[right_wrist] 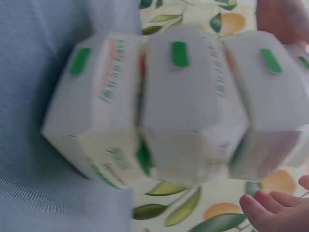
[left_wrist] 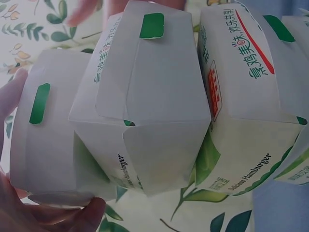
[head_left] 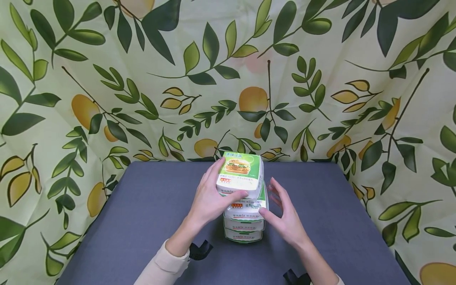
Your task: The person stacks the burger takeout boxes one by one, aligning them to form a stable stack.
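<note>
Several white-and-green cardboard hamburger boxes stand stacked near the middle of the table. My left hand (head_left: pixel 210 200) grips the top hamburger box (head_left: pixel 239 174), its thumb along the front edge and its fingers at the left side. That box bears a burger picture and sits a little back from the hamburger box below it (head_left: pixel 246 213). Right of the stack is my right hand (head_left: pixel 286 221), fingers apart and loosely bent, with the thumb tip right at the second box's front corner. Side by side in the left wrist view, the boxes show green tabs, the gripped box (left_wrist: pixel 53 130) at the left.
A dark grey-blue cloth covers the table (head_left: pixel 160 198). Behind and along both sides hangs a pale curtain (head_left: pixel 213 91) printed with leaves and orange fruit. Dark straps (head_left: pixel 200 250) show near both wrists.
</note>
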Action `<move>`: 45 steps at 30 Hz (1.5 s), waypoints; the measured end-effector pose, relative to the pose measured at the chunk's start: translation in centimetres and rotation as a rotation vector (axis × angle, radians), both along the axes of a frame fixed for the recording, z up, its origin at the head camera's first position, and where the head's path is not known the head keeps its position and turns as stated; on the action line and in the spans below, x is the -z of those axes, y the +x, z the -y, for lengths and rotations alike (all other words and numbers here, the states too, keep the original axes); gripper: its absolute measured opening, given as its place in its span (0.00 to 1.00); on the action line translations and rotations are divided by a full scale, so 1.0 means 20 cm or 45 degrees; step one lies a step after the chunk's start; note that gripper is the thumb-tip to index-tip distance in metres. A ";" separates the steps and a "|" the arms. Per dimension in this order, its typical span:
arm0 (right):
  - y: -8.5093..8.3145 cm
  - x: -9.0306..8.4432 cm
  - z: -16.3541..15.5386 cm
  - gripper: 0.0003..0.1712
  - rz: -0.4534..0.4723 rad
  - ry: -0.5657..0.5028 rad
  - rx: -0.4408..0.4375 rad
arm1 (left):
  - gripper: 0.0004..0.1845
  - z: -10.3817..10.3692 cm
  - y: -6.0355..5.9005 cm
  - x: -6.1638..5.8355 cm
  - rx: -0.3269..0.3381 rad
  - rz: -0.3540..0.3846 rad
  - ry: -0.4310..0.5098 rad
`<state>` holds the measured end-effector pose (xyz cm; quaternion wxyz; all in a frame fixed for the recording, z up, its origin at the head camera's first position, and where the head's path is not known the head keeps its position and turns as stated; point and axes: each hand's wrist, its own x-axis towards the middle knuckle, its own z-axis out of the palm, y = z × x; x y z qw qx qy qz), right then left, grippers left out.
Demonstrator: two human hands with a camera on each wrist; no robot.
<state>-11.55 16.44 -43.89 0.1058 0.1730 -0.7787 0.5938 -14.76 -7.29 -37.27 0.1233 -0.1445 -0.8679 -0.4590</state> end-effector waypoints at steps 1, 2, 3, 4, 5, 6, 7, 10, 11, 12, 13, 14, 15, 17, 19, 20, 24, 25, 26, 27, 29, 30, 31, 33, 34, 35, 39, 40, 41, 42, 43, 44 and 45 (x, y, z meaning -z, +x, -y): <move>0.00 -0.02 -0.01 0.49 -0.023 -0.002 0.006 | 0.59 0.00 0.00 0.00 -0.002 -0.001 -0.001; 0.00 -0.03 -0.01 0.49 -0.048 -0.002 0.008 | 0.59 0.00 0.00 0.00 -0.005 -0.003 -0.002; 0.00 -0.05 -0.01 0.49 -0.068 -0.002 0.008 | 0.59 0.00 0.00 0.00 -0.007 -0.006 -0.003; 0.00 -0.07 -0.01 0.49 -0.086 0.001 0.006 | 0.59 0.00 0.00 0.00 -0.009 -0.007 -0.004; 0.00 -0.08 -0.01 0.49 -0.098 0.004 -0.001 | 0.59 -0.01 0.00 0.00 -0.011 -0.010 -0.007; -0.01 -0.10 -0.01 0.49 -0.107 0.008 -0.007 | 0.59 -0.01 0.00 -0.01 -0.013 -0.012 -0.009; -0.01 -0.11 -0.01 0.50 -0.111 0.016 -0.012 | 0.59 -0.01 0.01 -0.01 -0.011 -0.013 -0.009; -0.03 -0.13 0.00 0.50 -0.105 0.031 -0.031 | 0.60 -0.02 0.01 -0.01 -0.006 -0.018 -0.012; -0.03 -0.14 0.01 0.50 -0.099 0.032 -0.039 | 0.60 -0.02 0.01 -0.01 -0.004 -0.020 -0.012; -0.04 -0.14 0.01 0.51 -0.094 0.033 -0.045 | 0.60 -0.03 0.01 -0.01 -0.002 -0.018 -0.013; -0.04 -0.14 0.01 0.51 -0.088 0.032 -0.051 | 0.60 -0.03 0.01 0.00 -0.001 -0.016 -0.012; -0.04 -0.14 0.01 0.51 -0.084 0.028 -0.058 | 0.61 -0.03 0.01 0.00 0.001 -0.013 -0.011; -0.05 -0.14 0.02 0.51 -0.079 0.024 -0.062 | 0.61 -0.03 0.01 0.00 0.002 -0.009 -0.009; -0.05 -0.13 0.02 0.51 -0.074 0.015 -0.069 | 0.61 -0.03 0.02 0.00 0.008 0.005 0.001; -0.06 -0.13 0.02 0.50 -0.068 0.012 -0.065 | 0.60 -0.03 0.03 0.01 0.024 0.022 0.018; -0.06 -0.13 0.02 0.50 -0.066 0.010 -0.063 | 0.60 -0.03 0.03 0.01 0.037 0.028 0.030; -0.06 -0.14 0.02 0.50 -0.058 -0.014 -0.065 | 0.55 -0.01 0.03 0.03 0.120 0.035 0.096; -0.06 -0.14 0.02 0.50 -0.054 -0.023 -0.067 | 0.53 -0.01 0.03 0.04 0.147 0.029 0.114; -0.06 -0.14 0.01 0.49 -0.051 -0.034 -0.068 | 0.52 -0.01 0.03 0.05 0.173 0.027 0.133; -0.06 -0.14 0.01 0.49 -0.047 -0.042 -0.068 | 0.51 -0.01 0.02 0.05 0.195 0.022 0.149; -0.06 -0.14 0.01 0.49 -0.041 -0.058 -0.071 | 0.49 0.00 0.02 0.07 0.234 0.003 0.174; -0.07 -0.14 0.01 0.49 -0.040 -0.066 -0.073 | 0.48 0.00 0.01 0.08 0.249 -0.008 0.184; -0.07 -0.14 0.00 0.48 -0.043 -0.073 -0.076 | 0.47 0.00 0.01 0.09 0.264 -0.019 0.195; -0.07 -0.13 0.00 0.47 -0.052 -0.084 -0.084 | 0.46 0.01 0.00 0.10 0.278 -0.037 0.202; -0.07 -0.13 0.00 0.46 -0.059 -0.093 -0.089 | 0.46 0.01 0.00 0.10 0.287 -0.047 0.206; -0.07 -0.13 0.00 0.46 -0.070 -0.103 -0.097 | 0.46 0.01 0.00 0.10 0.294 -0.054 0.211; -0.07 -0.13 0.00 0.43 -0.104 -0.138 -0.114 | 0.44 0.02 0.00 0.11 0.320 -0.076 0.228; -0.07 -0.13 0.00 0.42 -0.110 -0.146 -0.117 | 0.44 0.02 0.00 0.11 0.325 -0.080 0.232; -0.07 -0.13 0.00 0.41 -0.116 -0.152 -0.120 | 0.43 0.02 0.00 0.11 0.329 -0.084 0.236; -0.07 -0.12 0.00 0.41 -0.118 -0.155 -0.118 | 0.43 0.02 0.00 0.11 0.332 -0.088 0.239; -0.07 -0.12 0.00 0.41 -0.120 -0.158 -0.116 | 0.43 0.02 0.00 0.11 0.333 -0.092 0.241; -0.07 -0.12 0.00 0.41 -0.123 -0.159 -0.115 | 0.43 0.02 0.00 0.11 0.333 -0.095 0.243; -0.07 -0.12 0.00 0.40 -0.126 -0.164 -0.112 | 0.43 0.02 -0.01 0.11 0.333 -0.097 0.244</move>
